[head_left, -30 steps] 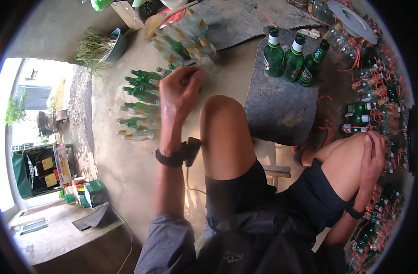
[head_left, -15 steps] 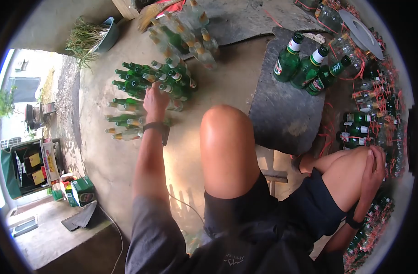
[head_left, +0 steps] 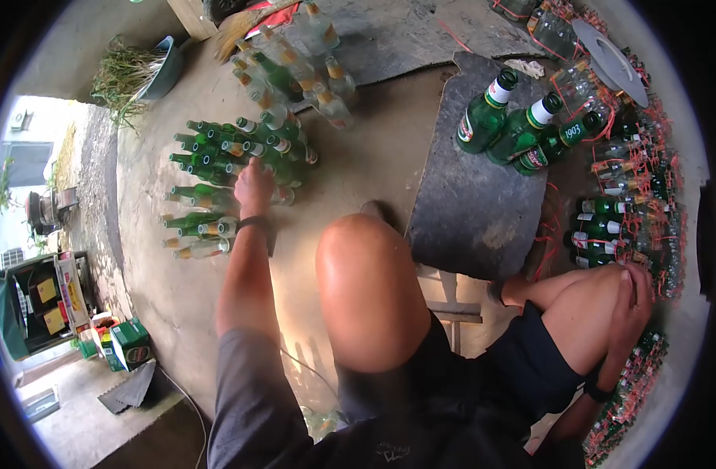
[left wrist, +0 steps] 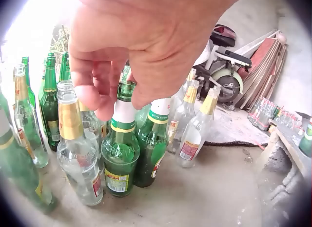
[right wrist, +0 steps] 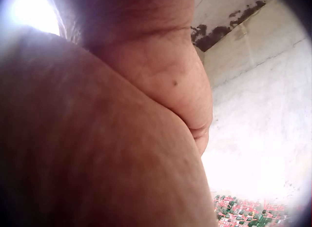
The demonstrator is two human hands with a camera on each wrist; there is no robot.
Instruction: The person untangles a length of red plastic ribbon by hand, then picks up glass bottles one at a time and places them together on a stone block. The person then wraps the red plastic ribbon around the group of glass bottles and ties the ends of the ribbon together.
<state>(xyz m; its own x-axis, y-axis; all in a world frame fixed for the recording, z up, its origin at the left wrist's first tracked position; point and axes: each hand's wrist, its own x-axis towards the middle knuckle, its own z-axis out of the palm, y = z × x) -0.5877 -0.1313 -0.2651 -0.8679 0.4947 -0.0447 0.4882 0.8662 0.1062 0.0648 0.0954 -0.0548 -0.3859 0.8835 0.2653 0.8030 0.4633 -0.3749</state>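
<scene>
A green bottle [left wrist: 119, 156], standing on the floor [left wrist: 209, 200] among other bottles [left wrist: 80, 161], is gripped at the neck by the left hand [left wrist: 139, 44], fingers clamped round it. The right knee [head_left: 592, 293] is covered by the right hand [head_left: 629, 306], fingers laid out relaxed.

The green bottle [left wrist: 120, 149] stands upright on the concrete floor at the left of the scene, its neck between the curled fingers and thumb of the left hand [left wrist: 139, 41]. Its glass is see-through, with a white, green-edged neck label and a yellowish label low down. In the left wrist view, a gold-necked clear bottle [left wrist: 77, 161] stands just left, another green-glass one [left wrist: 151, 151] close right.
</scene>
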